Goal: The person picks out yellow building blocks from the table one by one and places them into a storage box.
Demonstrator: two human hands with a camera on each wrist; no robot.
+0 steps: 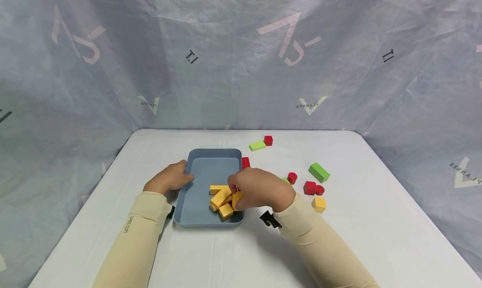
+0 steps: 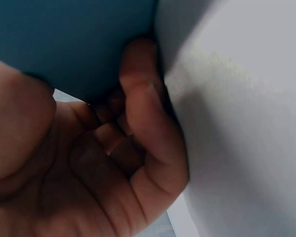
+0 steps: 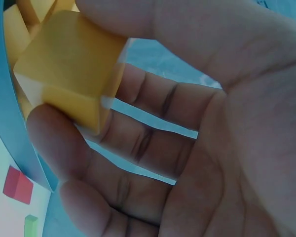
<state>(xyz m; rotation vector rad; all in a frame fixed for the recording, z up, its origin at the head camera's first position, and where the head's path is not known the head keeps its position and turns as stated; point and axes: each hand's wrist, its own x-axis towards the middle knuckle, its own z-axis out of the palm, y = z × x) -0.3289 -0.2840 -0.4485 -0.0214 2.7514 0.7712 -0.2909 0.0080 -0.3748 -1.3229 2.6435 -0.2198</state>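
A blue-grey tray [image 1: 211, 166] lies on the white table with several yellow blocks [image 1: 226, 211] piled in its near right part. My left hand [image 1: 169, 179] grips the tray's left side, thumb over the rim; in the left wrist view its curled fingers [image 2: 148, 113] lie low against the blue wall. Over the tray's right edge, my right hand [image 1: 261, 189] pinches a yellow block [image 3: 71, 59] between thumb and fingers. The head view shows that block only in part, beside the pile.
Right of the tray lie a yellow cube [image 1: 319, 204], a green block [image 1: 319, 172], a red cube [image 1: 310, 187] and red cylinders [image 1: 292, 178]. Farther back sit a light green block [image 1: 257, 146] and another red cube [image 1: 268, 140]. A red block [image 1: 245, 162] stands against the tray's right side.
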